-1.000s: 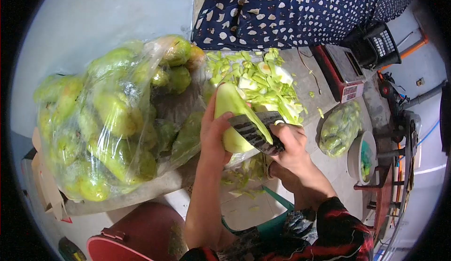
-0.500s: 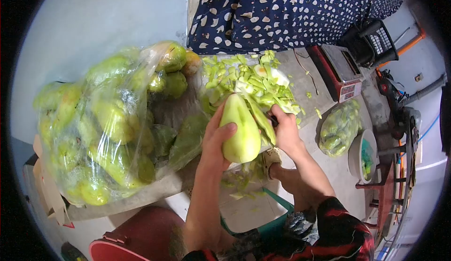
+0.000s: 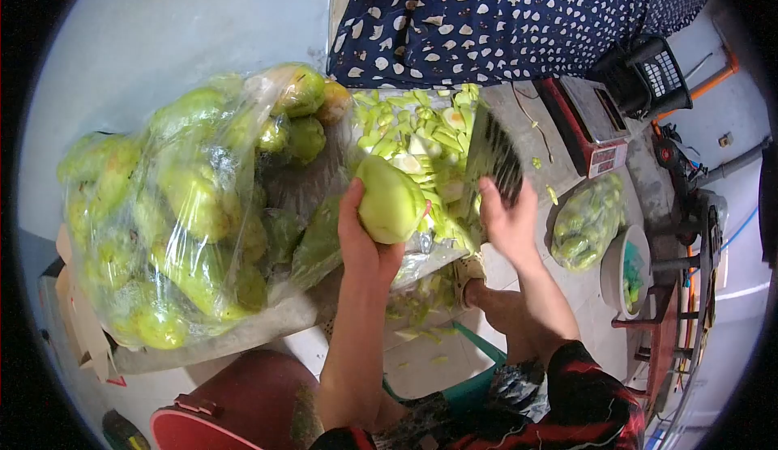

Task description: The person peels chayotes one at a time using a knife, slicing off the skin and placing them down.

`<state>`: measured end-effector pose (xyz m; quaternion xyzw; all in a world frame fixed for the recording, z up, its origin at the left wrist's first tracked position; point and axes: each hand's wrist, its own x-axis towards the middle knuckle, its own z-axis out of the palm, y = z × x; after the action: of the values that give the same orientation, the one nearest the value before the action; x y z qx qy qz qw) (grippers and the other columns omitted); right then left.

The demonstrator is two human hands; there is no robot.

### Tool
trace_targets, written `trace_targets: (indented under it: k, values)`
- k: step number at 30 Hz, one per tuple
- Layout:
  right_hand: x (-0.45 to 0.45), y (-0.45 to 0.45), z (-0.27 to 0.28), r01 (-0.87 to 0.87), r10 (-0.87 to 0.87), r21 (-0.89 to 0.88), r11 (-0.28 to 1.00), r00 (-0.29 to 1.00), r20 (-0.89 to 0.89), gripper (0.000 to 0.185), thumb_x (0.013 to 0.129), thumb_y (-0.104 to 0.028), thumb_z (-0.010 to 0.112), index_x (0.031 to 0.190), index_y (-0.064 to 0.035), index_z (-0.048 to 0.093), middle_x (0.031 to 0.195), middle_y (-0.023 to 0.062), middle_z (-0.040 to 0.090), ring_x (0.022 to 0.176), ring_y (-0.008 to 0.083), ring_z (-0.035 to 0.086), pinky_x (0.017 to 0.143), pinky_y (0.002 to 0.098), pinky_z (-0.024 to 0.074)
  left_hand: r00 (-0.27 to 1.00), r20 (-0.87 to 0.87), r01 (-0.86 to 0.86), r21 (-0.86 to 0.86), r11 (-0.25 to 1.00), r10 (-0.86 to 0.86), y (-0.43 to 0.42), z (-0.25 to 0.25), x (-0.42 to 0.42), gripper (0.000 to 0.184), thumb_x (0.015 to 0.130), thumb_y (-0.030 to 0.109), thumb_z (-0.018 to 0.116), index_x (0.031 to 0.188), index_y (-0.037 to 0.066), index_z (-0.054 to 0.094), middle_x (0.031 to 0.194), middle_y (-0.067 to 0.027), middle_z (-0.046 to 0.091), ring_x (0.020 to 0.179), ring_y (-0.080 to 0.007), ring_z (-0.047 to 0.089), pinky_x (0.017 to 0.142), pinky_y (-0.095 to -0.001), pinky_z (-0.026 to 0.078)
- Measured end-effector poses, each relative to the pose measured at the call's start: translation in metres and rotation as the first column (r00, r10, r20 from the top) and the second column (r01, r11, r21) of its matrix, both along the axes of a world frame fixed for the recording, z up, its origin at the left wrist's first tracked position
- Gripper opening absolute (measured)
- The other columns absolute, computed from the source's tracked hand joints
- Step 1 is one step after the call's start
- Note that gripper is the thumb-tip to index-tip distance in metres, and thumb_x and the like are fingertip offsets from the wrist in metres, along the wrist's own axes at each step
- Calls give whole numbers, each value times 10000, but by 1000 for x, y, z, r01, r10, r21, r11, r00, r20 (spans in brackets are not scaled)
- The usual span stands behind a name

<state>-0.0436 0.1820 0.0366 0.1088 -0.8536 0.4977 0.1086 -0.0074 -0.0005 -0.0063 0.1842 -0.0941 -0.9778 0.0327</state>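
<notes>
Beyond the gray table (image 3: 277,320), a navy patterned cloth (image 3: 470,21) is hanging. Our left hand (image 3: 363,243) is holding a pale green papaya (image 3: 391,203) before the heaped peelings (image 3: 442,138), its grip clamped around the fruit. Our right hand (image 3: 510,219) is keeping its grip closed on a broad-bladed knife (image 3: 496,154), blade upright. A bulging plastic bag (image 3: 190,199) is resting leftward.

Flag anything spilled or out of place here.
Yes: peelings litter the floor below the table edge, apart from the main pile on top. A stray bit also lies beside the scale, away from the pile.
</notes>
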Motion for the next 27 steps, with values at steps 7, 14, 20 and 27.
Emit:
trace_targets:
  k: [7,14,20,27]
  values:
    - [25,-13,-4,-225,571,555,801,567,-594,181,685,-31,659,789,6,516,609,67,440,486,201,482,409,322,374,988,-146,73,100,992,-58,2,-2,4,526,912,507,445,1148,60,587,1030,-216,666,910,-350,657,847,-486,541]
    - [26,-22,-8,-219,577,557,801,531,-621,163,707,-27,643,749,-6,487,602,48,412,478,185,455,404,310,353,985,-168,73,167,983,-44,8,-5,1,530,885,518,486,1133,61,592,1052,-216,656,937,-353,654,848,-471,550]
    - [22,-16,-16,-216,551,552,806,616,-564,197,652,-38,652,789,-10,514,618,75,444,490,222,488,422,349,377,997,-72,-17,114,993,25,9,-1,3,494,889,475,490,1131,57,592,1061,-176,656,961,-331,646,895,-463,519]
    - [17,-5,-11,-215,513,553,805,719,-468,360,575,-73,667,910,5,560,628,101,464,522,293,522,464,393,407,991,-8,-133,-90,987,133,-2,11,4,480,879,411,516,1169,33,568,1078,-141,643,1003,-316,626,926,-444,490]
